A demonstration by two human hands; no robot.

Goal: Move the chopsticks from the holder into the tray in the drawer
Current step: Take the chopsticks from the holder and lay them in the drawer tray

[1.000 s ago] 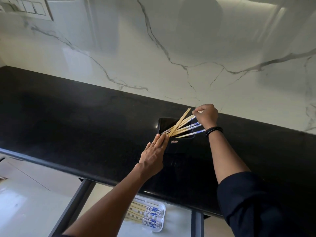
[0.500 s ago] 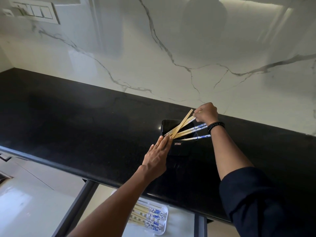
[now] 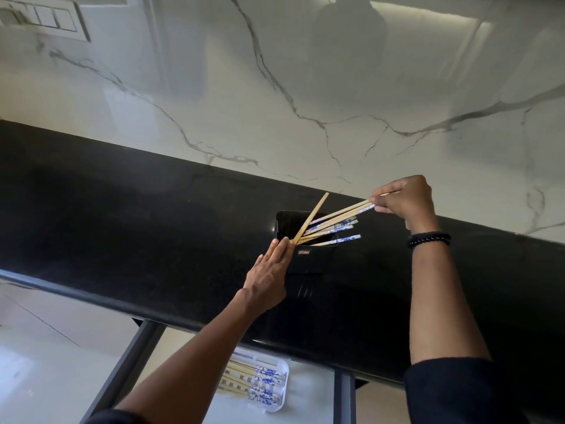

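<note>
A black square holder (image 3: 305, 261) stands on the black counter, with several bamboo chopsticks (image 3: 333, 229) with blue-and-white ends leaning out of it to the right. My right hand (image 3: 405, 198) pinches the patterned ends of a pair of chopsticks (image 3: 345, 213), partly drawn up and to the right of the holder. My left hand (image 3: 269, 275) rests with straight fingers against the holder's left front corner. Below the counter edge a white tray (image 3: 282, 393) lies in the open drawer with several chopsticks (image 3: 260, 382) in it.
The black counter (image 3: 122, 215) runs across the view against a glossy marble wall (image 3: 275, 102). A switch panel (image 3: 42, 18) sits on the wall at top left. The drawer's dark frame rails (image 3: 344, 399) flank the tray. Pale floor shows at lower left.
My right hand has moved up and to the right, drawing a pair of chopsticks partly out of the holder. My left hand stays against the holder.
</note>
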